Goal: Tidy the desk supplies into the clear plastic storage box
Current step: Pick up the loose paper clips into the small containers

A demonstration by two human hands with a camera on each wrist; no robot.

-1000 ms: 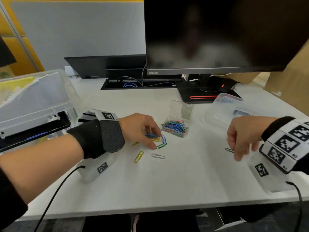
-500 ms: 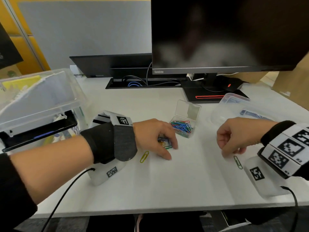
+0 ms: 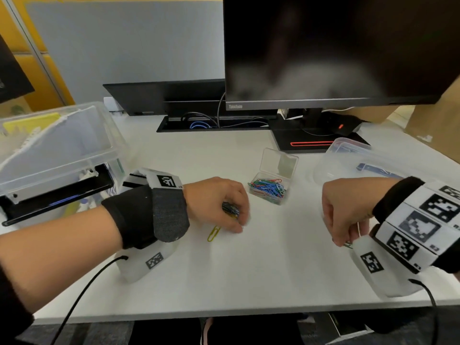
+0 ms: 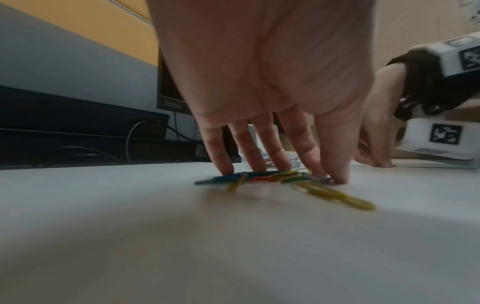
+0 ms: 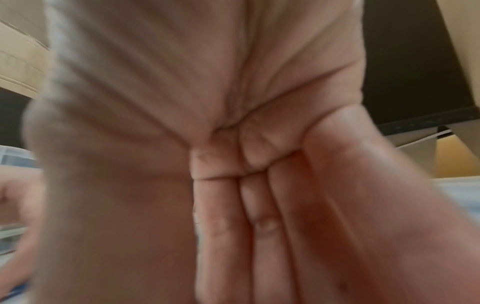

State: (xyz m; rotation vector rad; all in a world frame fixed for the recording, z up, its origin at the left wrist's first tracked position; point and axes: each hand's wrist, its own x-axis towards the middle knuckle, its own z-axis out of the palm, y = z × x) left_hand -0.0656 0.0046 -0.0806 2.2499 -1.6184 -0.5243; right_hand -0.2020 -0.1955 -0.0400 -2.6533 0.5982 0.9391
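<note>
The left hand (image 3: 219, 202) is low over the white desk (image 3: 249, 275), fingers reaching down and slightly spread, their tips (image 4: 226, 164) pressing on a small cluster of coloured paper clips (image 4: 262, 178) that lies flat on the desk under them; the thumb tip touches the desk at the cluster's right edge. The fingers are fairly straight and press rather than close round the clips. One yellow paper clip (image 3: 214, 233) lies loose just beside that hand, nearer the person. The right hand (image 3: 346, 210) is well apart from the left, with the fingers folded tight against the palm in the right wrist view (image 5: 246, 205); a green paper clip (image 3: 348, 244) peeks out at the desk just beneath the knuckles, but whether the hand grips it cannot be told. Between the hands and farther back stands a small clear paper clip case (image 3: 270, 189), lid tilted up and open, filled with coloured clips. The large clear plastic storage box (image 3: 62, 155) sits at the left edge of the desk, with supplies inside. A second clear plastic container (image 3: 348, 150) is at the right, behind the right wrist, and a black monitor (image 3: 336, 51) stands at the back.
</note>
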